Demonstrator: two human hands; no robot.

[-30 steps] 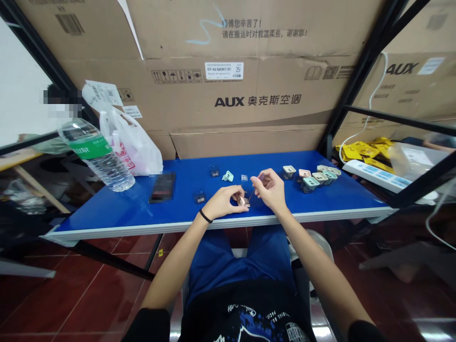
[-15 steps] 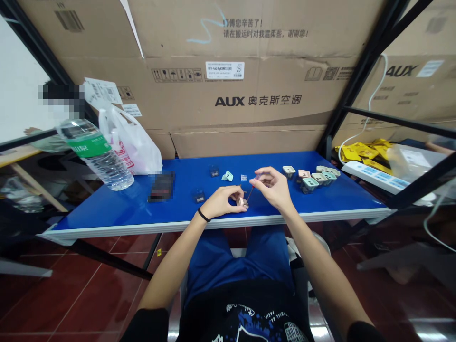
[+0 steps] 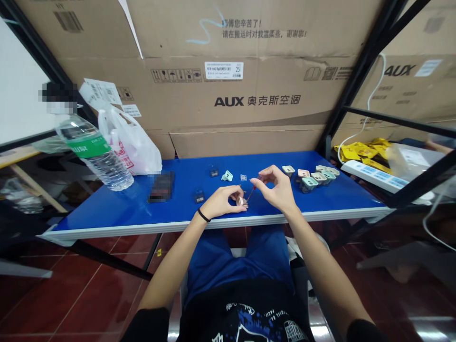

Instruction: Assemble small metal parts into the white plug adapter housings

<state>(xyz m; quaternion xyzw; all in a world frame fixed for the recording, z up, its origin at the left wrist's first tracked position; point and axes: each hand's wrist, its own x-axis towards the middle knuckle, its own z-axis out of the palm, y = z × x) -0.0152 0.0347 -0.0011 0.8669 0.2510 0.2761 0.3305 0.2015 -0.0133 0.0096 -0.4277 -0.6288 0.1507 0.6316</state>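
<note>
- Nearest, just below the middle of the frame, the left hand (image 3: 221, 202) rests on the front strip of the blue table (image 3: 117, 209). Its thumb and fingertips are closed in a pinch on a small pinkish plug part (image 3: 243, 202), which sits on the table just inside the near edge.
- Just right of it, and slightly higher in the frame, the right hand (image 3: 279, 191) pinches the top of a thin screwdriver (image 3: 251, 192) between thumb and forefinger, with the other fingers curled loosely above.
- The relation that matters: the screwdriver's long axis slants from the right hand's fingertips down and to the left. Its tip meets, or nearly meets, the plug part at the left hand's fingertips; actual contact is too small to make out. The part lies down-left of the right hand's pinch, and the left hand is the nearer one, already on it.
- Further back, in the centre of the frame, a pale green plug piece (image 3: 227, 176) lies on the table among a few small dark and clear bits, well apart from both hands.
- At centre right, behind the right hand, a cluster of small adapters (image 3: 315, 177) in pastel colours stands close together.
- At centre left lies a blurred dark object (image 3: 162, 187). Beyond it, at the left, a water bottle (image 3: 95, 153) leans beside a white plastic bag (image 3: 133, 145).
- Farthest, cardboard boxes (image 3: 249, 71) fill the upper frame; at right, a white power strip (image 3: 374, 174).
</note>
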